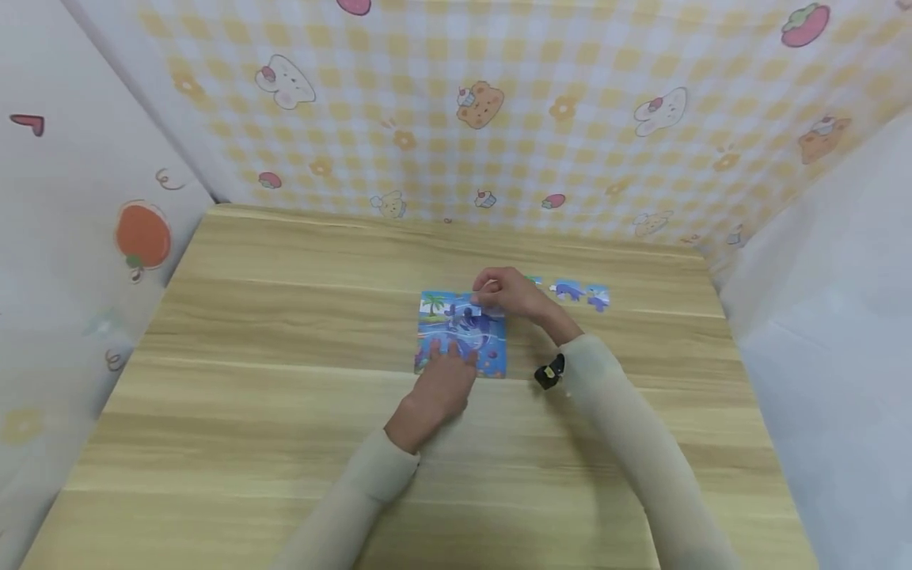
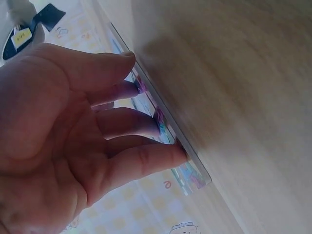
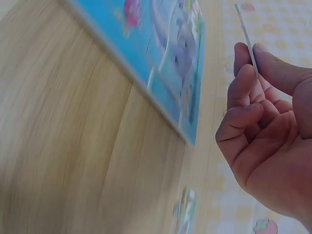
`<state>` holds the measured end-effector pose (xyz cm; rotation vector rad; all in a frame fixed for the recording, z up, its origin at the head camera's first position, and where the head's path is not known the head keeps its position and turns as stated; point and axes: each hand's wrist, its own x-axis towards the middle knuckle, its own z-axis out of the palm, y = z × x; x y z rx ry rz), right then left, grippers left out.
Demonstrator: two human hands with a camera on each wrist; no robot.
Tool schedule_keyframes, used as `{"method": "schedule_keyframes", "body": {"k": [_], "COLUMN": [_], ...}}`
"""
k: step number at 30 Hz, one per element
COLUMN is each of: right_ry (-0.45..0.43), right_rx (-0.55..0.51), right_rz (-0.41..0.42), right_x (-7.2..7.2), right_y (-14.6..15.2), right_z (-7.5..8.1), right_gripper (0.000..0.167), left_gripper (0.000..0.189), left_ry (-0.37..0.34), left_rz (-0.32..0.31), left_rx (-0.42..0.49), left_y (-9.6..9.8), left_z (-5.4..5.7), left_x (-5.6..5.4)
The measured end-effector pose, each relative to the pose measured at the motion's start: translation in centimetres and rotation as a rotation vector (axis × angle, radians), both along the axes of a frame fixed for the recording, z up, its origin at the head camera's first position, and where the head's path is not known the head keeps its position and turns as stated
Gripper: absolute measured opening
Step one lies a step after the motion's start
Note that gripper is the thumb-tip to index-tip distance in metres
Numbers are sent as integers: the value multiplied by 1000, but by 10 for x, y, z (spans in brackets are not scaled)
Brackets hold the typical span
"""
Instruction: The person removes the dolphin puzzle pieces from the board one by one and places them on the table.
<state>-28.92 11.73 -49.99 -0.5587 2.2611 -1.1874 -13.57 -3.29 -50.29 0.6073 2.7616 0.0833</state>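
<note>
A square jigsaw puzzle [image 1: 496, 362] with a palm tree and a blue-purple sea animal lies flat on the table. My left hand [image 1: 443, 384] rests its extended fingertips on the puzzle's near part; in the left wrist view the thumb [image 2: 109, 66] is at the edge of the puzzle [image 2: 187, 178]. Over the puzzle's far right corner, my right hand [image 1: 514, 293] pinches a thin puzzle piece [image 3: 247, 36] between thumb and fingers. That piece shows edge-on in the right wrist view, raised above the puzzle, its picture hidden there.
Loose puzzle pieces [image 1: 568, 290] lie right of the puzzle toward the back, one partly behind the right hand. A small black device [image 1: 550, 372] with a yellow label sits at the right cuff. Behind the wooden table [image 1: 285, 317] hangs a yellow checked cloth [image 1: 427, 95].
</note>
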Motion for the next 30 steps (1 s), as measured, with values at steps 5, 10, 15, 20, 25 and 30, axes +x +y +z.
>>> {"method": "schedule_keyframes", "body": {"k": [5, 10, 15, 20, 25, 30], "right_ry": [38, 71, 72, 61, 30, 108], "right_rx": [20, 52, 70, 109, 149, 237], "right_rz": [-30, -76, -116, -157, -223, -234], "right_x": [2, 4, 6, 8, 9, 10], "right_y": [24, 48, 70, 88, 97, 98], "right_z": [-3, -10, -13, -15, -18, -19], "right_gripper": [13, 12, 15, 22, 24, 18], "left_gripper": [57, 56, 55, 55, 55, 56], "left_ry": [-9, -11, -17, -24, -16, -15], "left_rz": [6, 16, 20, 21, 22, 18], "left_rx": [22, 33, 34, 37, 50, 40], "left_y": [-1, -1, 0, -1, -2, -2], "left_z": [0, 0, 2, 2, 0, 1], "left_x": [-1, 0, 0, 0, 0, 0]}}
